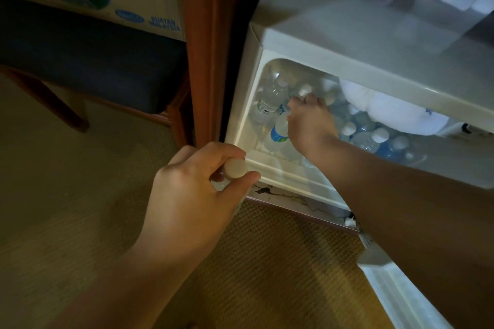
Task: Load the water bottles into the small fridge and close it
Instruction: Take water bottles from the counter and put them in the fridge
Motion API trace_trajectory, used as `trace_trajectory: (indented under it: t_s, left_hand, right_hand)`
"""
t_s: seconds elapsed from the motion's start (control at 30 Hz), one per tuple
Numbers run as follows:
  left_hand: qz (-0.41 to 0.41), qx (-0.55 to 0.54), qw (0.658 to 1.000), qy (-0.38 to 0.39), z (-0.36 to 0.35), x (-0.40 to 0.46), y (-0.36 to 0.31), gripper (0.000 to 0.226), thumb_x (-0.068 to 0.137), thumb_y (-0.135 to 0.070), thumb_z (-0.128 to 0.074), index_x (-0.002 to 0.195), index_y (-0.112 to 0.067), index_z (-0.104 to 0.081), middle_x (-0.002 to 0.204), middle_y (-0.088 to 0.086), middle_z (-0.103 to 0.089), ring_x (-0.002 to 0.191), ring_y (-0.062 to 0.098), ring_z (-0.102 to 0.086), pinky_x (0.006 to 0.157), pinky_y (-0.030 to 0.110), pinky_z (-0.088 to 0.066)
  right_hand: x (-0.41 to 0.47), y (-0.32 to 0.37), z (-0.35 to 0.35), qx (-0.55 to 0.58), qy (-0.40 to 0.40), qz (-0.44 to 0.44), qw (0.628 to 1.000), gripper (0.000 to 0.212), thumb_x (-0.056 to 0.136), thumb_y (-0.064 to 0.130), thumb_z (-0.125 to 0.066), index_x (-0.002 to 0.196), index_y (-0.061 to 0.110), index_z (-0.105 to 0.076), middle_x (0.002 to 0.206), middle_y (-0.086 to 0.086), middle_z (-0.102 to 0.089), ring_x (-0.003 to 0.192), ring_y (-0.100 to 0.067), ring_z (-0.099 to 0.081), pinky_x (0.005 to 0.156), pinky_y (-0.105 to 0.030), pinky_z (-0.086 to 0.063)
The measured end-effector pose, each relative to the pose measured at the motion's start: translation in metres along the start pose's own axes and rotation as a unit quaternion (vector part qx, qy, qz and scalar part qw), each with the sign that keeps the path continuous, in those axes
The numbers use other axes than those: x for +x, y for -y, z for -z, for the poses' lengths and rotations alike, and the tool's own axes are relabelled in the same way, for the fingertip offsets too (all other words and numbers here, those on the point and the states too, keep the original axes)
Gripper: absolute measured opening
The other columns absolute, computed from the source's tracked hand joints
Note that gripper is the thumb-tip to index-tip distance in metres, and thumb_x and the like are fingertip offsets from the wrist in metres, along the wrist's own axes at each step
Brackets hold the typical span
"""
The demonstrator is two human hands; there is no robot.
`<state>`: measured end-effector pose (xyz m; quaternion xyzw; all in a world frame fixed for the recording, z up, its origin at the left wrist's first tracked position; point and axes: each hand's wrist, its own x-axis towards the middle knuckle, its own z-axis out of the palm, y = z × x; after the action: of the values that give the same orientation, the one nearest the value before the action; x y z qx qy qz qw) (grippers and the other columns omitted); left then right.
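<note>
Interior floor of the small white fridge (270,165), crowded with clear plastic water bottles with white caps and blue labels (370,139), some upright, some lying; a white crumpled bag (387,109) rests on those at right.

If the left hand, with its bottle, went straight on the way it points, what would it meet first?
Probably the fridge's lower front rim, just past the left hand and its bottle; beyond it, the bottles lying inside. Depth is unclear.

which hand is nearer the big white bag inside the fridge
Right. The right hand reaches among the bottles inside the small white fridge, just left of the white plastic bag. The left hand holds a clear white-capped bottle outside, at the lower sill.
</note>
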<state>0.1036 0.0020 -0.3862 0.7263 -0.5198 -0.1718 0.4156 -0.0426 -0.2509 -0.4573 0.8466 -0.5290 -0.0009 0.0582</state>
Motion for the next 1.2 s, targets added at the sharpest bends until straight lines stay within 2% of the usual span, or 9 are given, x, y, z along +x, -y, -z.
trace_trajectory:
  t_s: [0.13,0.2,0.33,0.57,0.7,0.83,0.93,1.07,1.2]
  left_hand:
    - [-0.015,0.005,1.000,0.008,-0.011,0.011,-0.009,0.028,0.083,-0.048,-0.076,0.106,-0.032,-0.074,0.095,-0.012,-0.069,0.084,0.000,-0.066,0.072,0.010,-0.054]
    - [-0.034,0.016,0.999,0.005,-0.018,0.020,-0.014,0.028,0.084,-0.046,-0.076,0.106,-0.029,-0.075,0.092,-0.010,-0.070,0.081,0.003,-0.066,0.063,0.013,-0.055]
    - [-0.033,0.030,0.999,0.008,-0.037,0.039,-0.019,0.033,0.086,-0.050,-0.072,0.112,-0.028,-0.074,0.093,-0.007,-0.070,0.079,0.002,-0.063,0.065,0.010,-0.049]
    - [-0.019,0.074,0.994,0.074,-0.076,0.081,-0.026,0.028,0.094,-0.039,-0.074,0.120,-0.030,-0.066,0.104,-0.005,-0.071,0.093,0.012,-0.068,0.082,0.034,-0.062]
    - [0.026,0.115,0.989,0.090,-0.099,0.103,-0.027,0.027,0.098,-0.034,-0.071,0.123,-0.028,-0.064,0.109,-0.001,-0.069,0.088,0.014,-0.068,0.069,0.022,-0.055]
    - [0.031,0.172,0.977,0.122,-0.120,0.114,-0.035,0.026,0.105,-0.026,-0.059,0.131,-0.023,-0.058,0.111,0.007,-0.067,0.088,0.022,-0.066,0.075,0.035,-0.059]
    - [0.032,0.201,0.972,0.119,-0.131,0.127,-0.037,0.022,0.106,-0.014,-0.055,0.127,-0.019,-0.056,0.100,0.004,-0.064,0.081,0.017,-0.061,0.070,0.033,-0.055]
    - [0.032,0.226,0.967,0.113,-0.139,0.143,-0.032,0.028,0.101,-0.001,-0.056,0.123,-0.016,-0.061,0.092,0.002,-0.062,0.087,0.024,-0.065,0.074,0.036,-0.059]
    - [0.028,0.233,0.965,0.117,-0.143,0.150,-0.024,0.035,0.098,0.006,-0.053,0.125,-0.015,-0.061,0.094,0.005,-0.064,0.083,0.024,-0.060,0.069,0.034,-0.052]
  right_hand:
    - [-0.017,-0.001,0.016,0.049,-0.054,0.015,0.997,0.037,0.091,0.016,-0.065,0.128,0.011,-0.061,0.126,-0.017,-0.058,0.116,-0.037,-0.052,0.099,-0.045,-0.043]
    - [-0.042,-0.005,0.031,0.116,-0.119,0.039,0.985,0.027,0.092,0.019,-0.062,0.116,0.008,-0.069,0.115,-0.016,-0.063,0.104,-0.037,-0.057,0.092,-0.043,-0.047]
    - [-0.116,-0.011,0.072,0.235,-0.227,0.039,0.944,0.018,0.099,0.020,-0.061,0.094,0.008,-0.074,0.093,-0.008,-0.064,0.085,-0.027,-0.057,0.079,-0.043,-0.047]
    - [-0.149,-0.055,0.159,0.182,-0.386,0.046,0.903,0.022,0.097,0.017,-0.063,0.114,0.006,-0.073,0.119,-0.021,-0.063,0.110,-0.040,-0.059,0.091,-0.053,-0.045]
    - [-0.109,-0.073,0.163,0.143,-0.337,0.008,0.931,0.039,0.109,0.037,-0.046,0.135,0.016,-0.066,0.141,-0.015,-0.058,0.129,-0.038,-0.053,0.106,-0.053,-0.040]
    - [-0.095,-0.075,0.149,0.070,-0.257,-0.020,0.964,0.054,0.110,0.050,-0.019,0.153,0.031,-0.047,0.158,-0.004,-0.047,0.147,-0.031,-0.041,0.116,-0.046,-0.028]
    - [-0.095,-0.075,0.146,0.066,-0.268,-0.027,0.961,0.054,0.110,0.051,-0.018,0.153,0.034,-0.047,0.159,0.000,-0.047,0.149,-0.027,-0.039,0.115,-0.043,-0.027]
    - [-0.094,-0.074,0.144,0.080,-0.277,-0.030,0.957,0.052,0.110,0.052,-0.022,0.151,0.036,-0.050,0.157,0.000,-0.049,0.149,-0.027,-0.040,0.113,-0.043,-0.028]
    - [-0.093,-0.074,0.142,0.084,-0.292,-0.029,0.952,0.051,0.110,0.051,-0.025,0.149,0.035,-0.052,0.155,-0.001,-0.052,0.146,-0.029,-0.043,0.112,-0.043,-0.030]
